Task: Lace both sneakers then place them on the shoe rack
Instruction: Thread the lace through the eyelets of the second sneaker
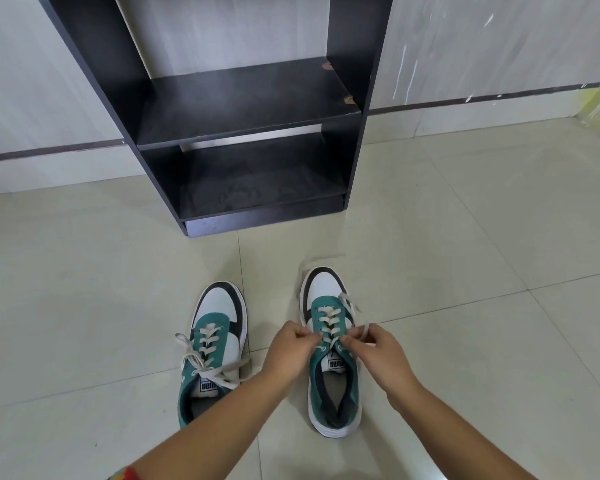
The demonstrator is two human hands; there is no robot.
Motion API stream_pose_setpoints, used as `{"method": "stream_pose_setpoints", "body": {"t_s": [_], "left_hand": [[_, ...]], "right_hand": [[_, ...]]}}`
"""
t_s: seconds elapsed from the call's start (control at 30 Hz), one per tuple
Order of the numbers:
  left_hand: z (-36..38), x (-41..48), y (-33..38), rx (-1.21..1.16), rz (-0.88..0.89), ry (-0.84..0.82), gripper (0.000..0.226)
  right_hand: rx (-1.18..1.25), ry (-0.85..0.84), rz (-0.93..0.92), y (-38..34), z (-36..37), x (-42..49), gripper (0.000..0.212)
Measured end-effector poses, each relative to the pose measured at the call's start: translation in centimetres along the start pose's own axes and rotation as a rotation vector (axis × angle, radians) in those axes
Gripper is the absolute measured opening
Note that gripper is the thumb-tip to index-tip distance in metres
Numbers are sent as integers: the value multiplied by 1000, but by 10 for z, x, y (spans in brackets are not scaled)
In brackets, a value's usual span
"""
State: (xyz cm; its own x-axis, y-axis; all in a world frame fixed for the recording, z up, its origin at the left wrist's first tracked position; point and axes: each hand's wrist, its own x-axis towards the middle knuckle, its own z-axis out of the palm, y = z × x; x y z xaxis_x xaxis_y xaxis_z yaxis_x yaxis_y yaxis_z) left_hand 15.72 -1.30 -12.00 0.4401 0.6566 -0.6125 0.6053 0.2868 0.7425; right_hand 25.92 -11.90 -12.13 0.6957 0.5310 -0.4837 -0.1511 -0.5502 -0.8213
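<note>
Reaching forward from the bottom edge, both forearms meet over the right sneaker [331, 362] on the tiled floor [84, 306]. Each of the two hands is pinched closed on that shoe's white lace [347, 303]: the left hand [290, 349] at the left eyelets, the right hand [378, 351] at the right. Just beside it stands the left sneaker [210, 351], its lace lying loose across the tongue. Farther off, against the wall, stands the dark shoe rack [243, 109], near but apart from both sneakers.
</note>
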Motion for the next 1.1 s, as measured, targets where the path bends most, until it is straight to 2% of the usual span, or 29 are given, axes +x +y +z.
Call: {"method": "stream_pose_setpoints", "body": {"t_s": [0.07,0.13,0.23,0.3,0.4,0.5,0.57,0.63,0.73,0.8,0.87,0.97,1.1], "left_hand": [[-1,-1,1,-121,-6,15,4],[-5,-3,6,-294,-60,-15,7],[-12,-4,13,-486,-214,-140,2],[-16,-3,18,-467,-146,-168,9],[-15,-6,25,-365,218,-161,11],[-13,-7,20,-220,494,-236,8],[-16,-2,13,91,621,-240,10],[-21,0,7,413,751,-172,11],[-25,0,6,665,930,19,18],[-25,-3,8,718,919,131,18],[-23,-4,10,696,838,178,18],[-20,0,10,691,705,129,26],[-16,-2,12,624,604,24,41]], "right_hand": [[34,-23,-18,0,0,-2,17],[6,-40,-76,-7,-2,-3,21],[-366,-62,-302,-17,-6,-3,30],[-608,-87,-450,-22,-3,-5,32],[-690,-179,-586,-27,1,-9,24],[-635,-234,-662,-30,0,-14,20],[-565,-250,-655,-32,0,-18,17],[-509,-214,-613,-32,-1,-21,12],[-367,-119,-498,-28,-6,-22,9],[-333,-121,-510,-23,-7,-23,13],[-495,-56,-624,-17,-6,-21,11],[-716,46,-700,-7,-3,-18,32],[-646,46,-639,-2,5,-17,38]]}}
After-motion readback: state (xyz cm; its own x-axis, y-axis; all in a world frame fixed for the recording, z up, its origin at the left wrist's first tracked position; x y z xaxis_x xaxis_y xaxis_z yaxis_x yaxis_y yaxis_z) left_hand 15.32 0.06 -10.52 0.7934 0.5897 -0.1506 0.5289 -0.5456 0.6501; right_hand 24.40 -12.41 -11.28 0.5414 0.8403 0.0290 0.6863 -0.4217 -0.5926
